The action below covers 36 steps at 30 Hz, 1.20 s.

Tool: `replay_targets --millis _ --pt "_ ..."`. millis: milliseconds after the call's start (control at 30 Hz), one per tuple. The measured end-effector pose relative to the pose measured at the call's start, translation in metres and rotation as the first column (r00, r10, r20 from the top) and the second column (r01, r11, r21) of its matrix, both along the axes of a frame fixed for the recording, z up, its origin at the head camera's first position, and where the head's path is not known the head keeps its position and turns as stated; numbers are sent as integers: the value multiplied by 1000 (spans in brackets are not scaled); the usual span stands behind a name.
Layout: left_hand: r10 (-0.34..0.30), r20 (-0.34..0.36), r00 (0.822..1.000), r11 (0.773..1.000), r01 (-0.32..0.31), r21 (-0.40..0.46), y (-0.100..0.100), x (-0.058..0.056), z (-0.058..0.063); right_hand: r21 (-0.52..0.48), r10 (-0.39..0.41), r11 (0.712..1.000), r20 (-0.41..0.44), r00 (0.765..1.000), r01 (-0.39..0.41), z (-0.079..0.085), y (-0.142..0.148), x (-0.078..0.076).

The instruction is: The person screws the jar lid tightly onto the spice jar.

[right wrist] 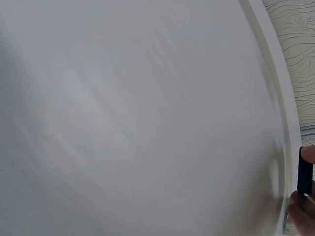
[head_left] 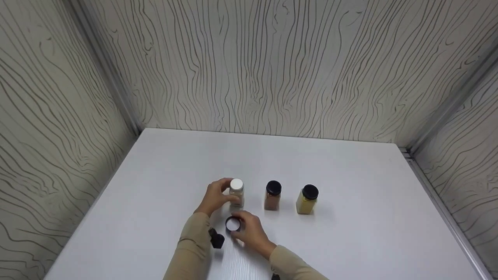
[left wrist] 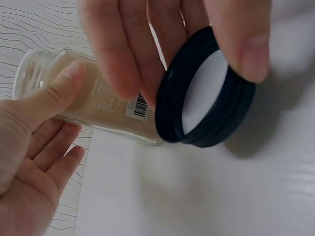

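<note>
My left hand (head_left: pixel 213 197) grips a square glass jar (left wrist: pixel 98 91) of light-brown powder by its sides. Threads show on the jar's bare neck, and its top (head_left: pixel 236 184) looks white from above. Nearer to me, my right hand (head_left: pixel 252 232) pinches a black screw lid (left wrist: pixel 170 105) by its rim between thumb and fingers. The lid's white inside faces up toward the head camera. In the left wrist view the lid overlaps the base end of the jar. Only the fingertips of the right hand (right wrist: pixel 305 219) and the lid's edge appear in the right wrist view.
To the right of the held jar stand a black-lidded jar of reddish-brown powder (head_left: pixel 272 200) and a black-lidded jar of yellow contents (head_left: pixel 305 205). All are on a white table (head_left: pixel 350 167). Wood-grain-patterned panels (head_left: pixel 253 70) rise behind and at both sides.
</note>
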<state>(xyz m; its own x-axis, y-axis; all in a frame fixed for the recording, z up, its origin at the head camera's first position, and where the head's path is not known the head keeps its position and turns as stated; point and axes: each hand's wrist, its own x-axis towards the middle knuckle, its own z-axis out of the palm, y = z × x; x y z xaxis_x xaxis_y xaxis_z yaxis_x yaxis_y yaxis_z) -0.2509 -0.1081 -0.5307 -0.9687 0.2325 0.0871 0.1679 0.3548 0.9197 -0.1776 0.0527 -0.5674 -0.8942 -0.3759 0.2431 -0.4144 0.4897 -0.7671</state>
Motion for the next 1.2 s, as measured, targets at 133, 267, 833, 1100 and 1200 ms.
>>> replay_targets --millis 133,267,833,1100,1200 --pt "6 -6 1000 1000 -6 -4 0 0 0 -33 16 999 11 1000 -16 3 1 0" --pt "13 -11 1000 1000 -13 -9 -1 1 1 -63 31 998 32 999 -29 5 1 -2" --pt "4 -47 999 1000 -5 -14 -1 0 -2 -175 47 983 -7 999 -48 12 6 -5" --pt "-10 -84 996 1000 7 -29 -1 -2 -3 -225 53 973 10 999 -50 22 5 -4" --pt "-4 -84 996 1000 2 -30 0 -2 -3 -247 67 967 17 998 -60 36 4 1"
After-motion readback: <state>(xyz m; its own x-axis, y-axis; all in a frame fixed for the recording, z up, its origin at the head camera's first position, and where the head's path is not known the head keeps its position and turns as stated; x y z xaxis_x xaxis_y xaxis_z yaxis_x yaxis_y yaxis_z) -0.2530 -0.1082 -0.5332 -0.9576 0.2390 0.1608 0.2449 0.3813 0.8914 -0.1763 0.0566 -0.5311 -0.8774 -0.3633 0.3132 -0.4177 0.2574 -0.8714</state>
